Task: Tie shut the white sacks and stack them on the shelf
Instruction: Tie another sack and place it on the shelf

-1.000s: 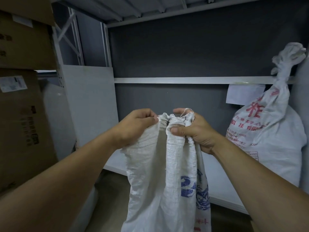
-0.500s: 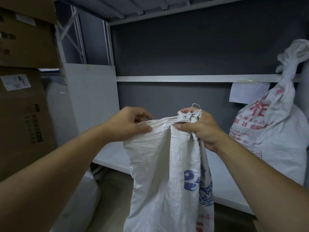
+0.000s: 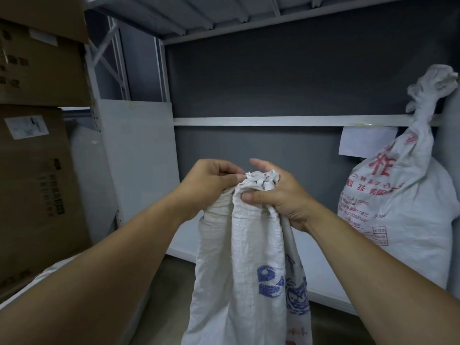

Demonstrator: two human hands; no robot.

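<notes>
A white woven sack with blue print (image 3: 246, 265) hangs in front of me, its mouth bunched together at the top. My right hand (image 3: 278, 197) grips the gathered neck, thumb pressed across the front. My left hand (image 3: 211, 183) pinches the left side of the same bunched mouth. Both hands touch each other around the neck. A second white sack with red print (image 3: 403, 207) stands upright on the shelf (image 3: 189, 235) at the right, its neck twisted shut.
Brown cardboard boxes (image 3: 34, 170) are stacked at the left. A white side panel (image 3: 139, 158) stands beside them. A grey back wall with a white crossbar (image 3: 261, 120) closes the shelf bay. A white bulky item (image 3: 62, 267) lies low at the left.
My left hand had pulled the sack's mouth out to the left; now it has come back in and gathered the cloth against my right hand. The view shifted slightly.
</notes>
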